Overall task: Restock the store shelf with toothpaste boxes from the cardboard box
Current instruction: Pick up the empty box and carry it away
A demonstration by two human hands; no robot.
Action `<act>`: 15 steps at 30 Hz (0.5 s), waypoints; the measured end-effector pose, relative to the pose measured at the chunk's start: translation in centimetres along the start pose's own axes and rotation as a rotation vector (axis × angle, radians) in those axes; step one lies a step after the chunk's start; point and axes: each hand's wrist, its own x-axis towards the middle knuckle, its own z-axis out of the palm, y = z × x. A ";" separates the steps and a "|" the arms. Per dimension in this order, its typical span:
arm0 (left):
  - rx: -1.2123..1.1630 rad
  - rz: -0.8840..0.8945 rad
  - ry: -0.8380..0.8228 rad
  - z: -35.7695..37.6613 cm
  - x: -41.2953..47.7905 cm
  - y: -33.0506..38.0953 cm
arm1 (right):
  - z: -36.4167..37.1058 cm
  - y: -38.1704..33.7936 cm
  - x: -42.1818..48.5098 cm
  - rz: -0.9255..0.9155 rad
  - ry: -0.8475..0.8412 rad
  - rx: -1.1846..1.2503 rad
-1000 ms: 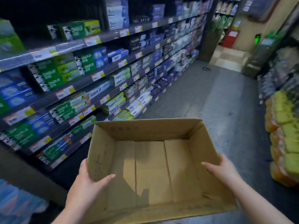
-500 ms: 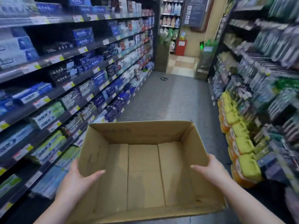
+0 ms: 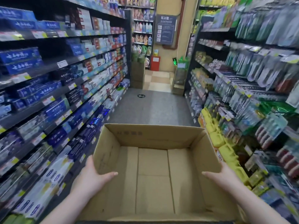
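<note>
An open brown cardboard box (image 3: 153, 172) fills the lower middle of the head view, held up in front of me, and nothing lies inside it. My left hand (image 3: 93, 178) grips its left wall, thumb over the rim on the inside. My right hand (image 3: 221, 177) grips the right wall the same way. Toothpaste boxes (image 3: 53, 109), mostly blue and white, fill the store shelf (image 3: 37, 105) along my left, several tiers high.
A grey aisle floor (image 3: 152, 107) runs ahead to a tiled area with a red cabinet (image 3: 155, 63) and detergent bottles. Racks with hanging toothbrush packs (image 3: 252, 67) and yellow packs (image 3: 226, 149) line the right side, close to the box.
The view has swung right, from facing the toothpaste shelf to looking straight down the aisle. Both hands have kept their grip on the box.
</note>
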 end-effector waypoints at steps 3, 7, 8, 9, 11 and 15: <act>0.026 0.029 -0.037 2.0 5.9 3.9 | -1.1 -1.5 5.1 0.067 0.030 0.049; 0.079 0.082 -0.044 6.1 12.5 9.2 | -3.0 -3.2 12.2 0.100 0.069 0.110; 0.081 0.087 -0.051 7.3 14.2 10.6 | -3.6 -3.6 14.3 0.100 0.077 0.115; 0.072 0.093 -0.057 8.6 16.0 11.7 | -4.2 -4.0 16.6 0.093 0.082 0.118; 0.050 0.096 -0.064 11.3 19.6 14.1 | -5.4 -4.9 21.3 0.070 0.092 0.114; 0.040 0.071 -0.060 16.3 26.2 19.7 | -8.2 -6.9 31.4 0.040 0.093 0.107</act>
